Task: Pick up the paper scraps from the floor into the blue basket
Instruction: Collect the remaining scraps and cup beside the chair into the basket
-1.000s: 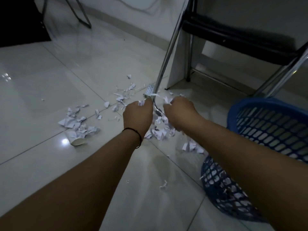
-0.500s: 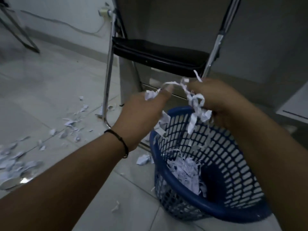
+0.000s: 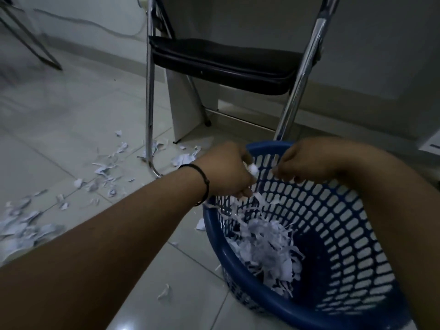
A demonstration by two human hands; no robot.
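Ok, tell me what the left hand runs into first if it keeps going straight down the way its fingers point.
Most likely the heap of paper scraps inside the blue basket. The left hand sits over the basket's opening, fingers curled down round scraps; depth is unclear, so the near rim could come first.

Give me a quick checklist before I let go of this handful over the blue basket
1. Left hand over the basket opening: ok, it sits above the near-left rim.
2. Right hand over the opening: ok, above the far rim.
3. Blue basket ready to catch: ok, it tilts toward you with its mouth open.
4. Paper held: left hand grips a white scrap; right hand's load cannot tell, its fingers curl downward.
5. Room inside: ok, the shredded pile fills only the bottom.
6. Floor cleared: not ok, scraps lie by the chair leg and more at far left.
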